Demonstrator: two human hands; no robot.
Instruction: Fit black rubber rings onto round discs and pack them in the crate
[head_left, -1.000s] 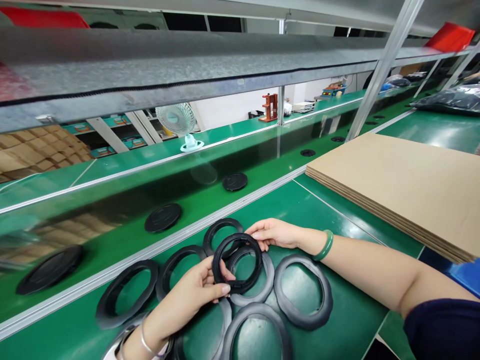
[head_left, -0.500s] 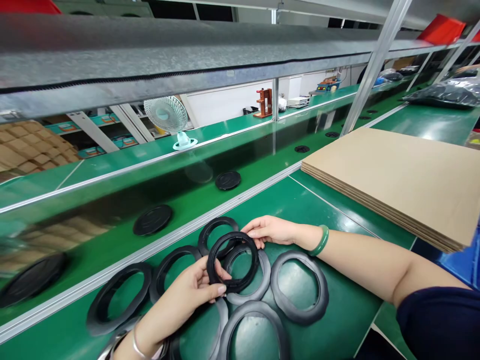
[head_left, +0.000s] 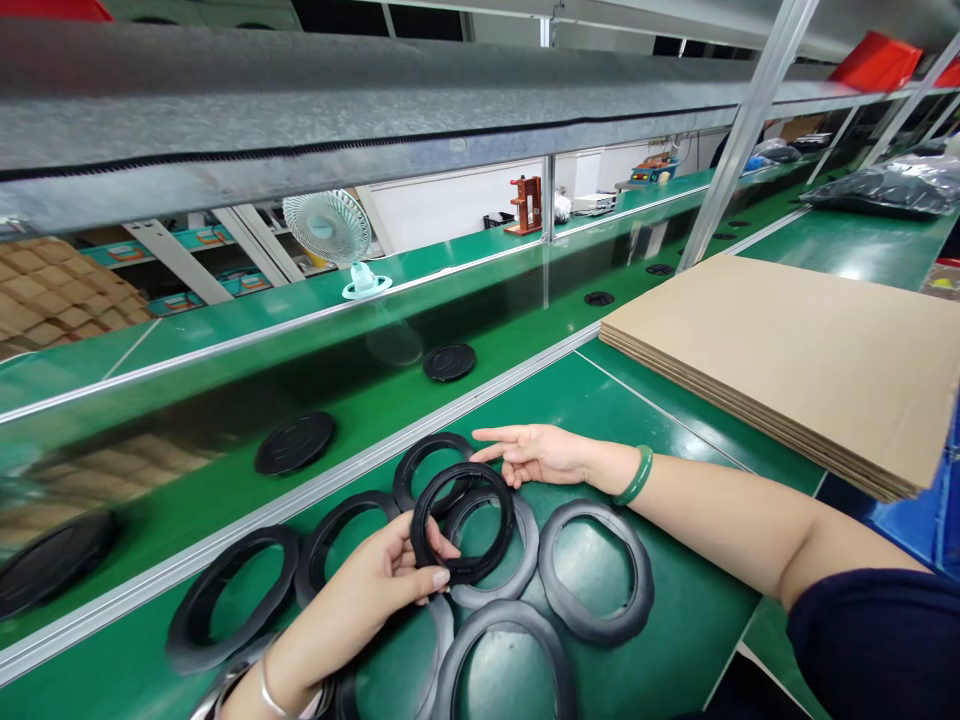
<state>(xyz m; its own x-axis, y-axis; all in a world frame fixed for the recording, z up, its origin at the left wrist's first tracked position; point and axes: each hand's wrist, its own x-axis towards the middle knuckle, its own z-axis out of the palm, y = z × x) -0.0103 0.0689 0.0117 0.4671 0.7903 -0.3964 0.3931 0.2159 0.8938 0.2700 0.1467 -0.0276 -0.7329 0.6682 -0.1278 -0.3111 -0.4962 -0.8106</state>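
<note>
A black ring (head_left: 501,555), which looks like rubber or plastic, is gripped at its lower left by my left hand (head_left: 397,570). The thumb lies outside the rim and fingertips reach through the hole. My right hand (head_left: 536,455) is beside the ring's upper right, its index finger stretched out and the others partly bent, with nothing in it. Beneath the held ring lies a grey-black ring (head_left: 527,540). To its right is another ring (head_left: 637,600), and nearer me a further ring (head_left: 555,660). More black rings (head_left: 191,620) lie to the left, one partly behind my left arm.
Beyond the metal rail (head_left: 360,455) runs a green conveyor belt (head_left: 375,400) carrying several black discs (head_left: 450,362). A stack of cardboard sheets (head_left: 795,350) lies at the right. A small fan (head_left: 330,235) stands across the belt. A metal shelf beam (head_left: 375,150) and slanted post (head_left: 742,140) hang over the workspace.
My right hand has come off the held ring's edge, and its index finger has straightened. My left hand keeps its grip. The belt's discs appear slightly further left.
</note>
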